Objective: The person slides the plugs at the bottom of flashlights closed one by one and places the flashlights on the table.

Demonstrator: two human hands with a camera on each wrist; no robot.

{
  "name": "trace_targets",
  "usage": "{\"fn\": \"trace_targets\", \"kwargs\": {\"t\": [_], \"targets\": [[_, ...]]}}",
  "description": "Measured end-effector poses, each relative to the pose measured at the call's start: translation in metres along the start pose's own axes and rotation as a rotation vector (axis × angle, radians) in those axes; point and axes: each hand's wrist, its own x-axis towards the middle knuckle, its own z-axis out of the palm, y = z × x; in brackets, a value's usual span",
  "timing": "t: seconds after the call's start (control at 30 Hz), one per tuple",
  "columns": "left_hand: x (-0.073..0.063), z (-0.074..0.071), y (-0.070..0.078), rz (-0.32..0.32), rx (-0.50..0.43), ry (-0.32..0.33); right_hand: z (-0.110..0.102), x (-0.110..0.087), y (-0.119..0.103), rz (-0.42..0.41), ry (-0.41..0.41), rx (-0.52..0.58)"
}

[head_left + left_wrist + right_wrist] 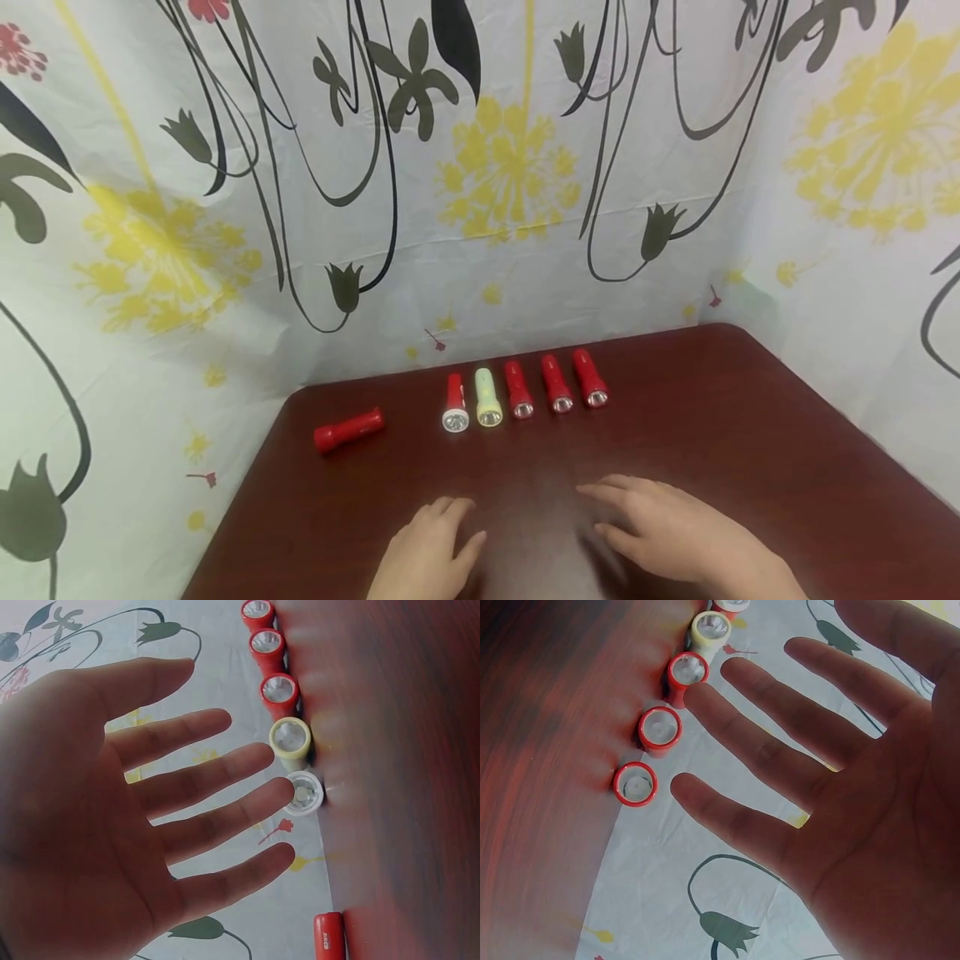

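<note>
Several flashlights lie in a row near the table's back edge, lenses toward me. From the left come a red flashlight with a white head (455, 406), a pale green flashlight with a yellow rim (487, 398), and red flashlights, the rightmost red flashlight (590, 379) among them. Apart at the left, a red flashlight (349, 430) lies on its side, pointing left. My left hand (429, 550) hovers over the front of the table, fingers spread, holding nothing. To its right, my right hand (678, 529) has its fingers extended and is likewise holding nothing. Neither hand touches a flashlight.
The dark reddish-brown table (712, 417) has rounded back corners. Behind it and along both sides hangs a white sheet (420, 333) printed with yellow, grey and red flowers.
</note>
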Motion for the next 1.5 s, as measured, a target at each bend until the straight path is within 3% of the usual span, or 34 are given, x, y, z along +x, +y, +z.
{"fn": "trace_targets", "kwargs": {"t": [0.17,0.4,0.6,0.83,1.07,1.37,1.5], "targets": [[0.000,0.001,-0.001,-0.017,-0.016,-0.021,0.003,-0.001,0.001,-0.002,-0.004,0.013],[-0.001,0.002,-0.002,0.048,0.019,0.023,0.002,0.000,0.002,-0.007,-0.017,0.020],[0.001,0.002,-0.003,-0.006,-0.019,-0.017,0.003,-0.001,0.002,0.008,-0.021,0.028],[0.007,-0.007,-0.017,-0.002,0.002,-0.001,0.005,-0.001,0.001,0.001,-0.020,0.031],[0.036,-0.027,-0.039,-0.073,0.072,0.053,0.004,-0.001,0.001,0.005,-0.020,0.024],[0.085,-0.054,-0.095,-0.089,0.222,0.213,0.005,-0.004,0.000,-0.010,-0.013,0.038],[0.105,-0.058,-0.111,-0.155,0.249,0.215,0.005,-0.005,0.000,-0.004,-0.015,0.031]]}}
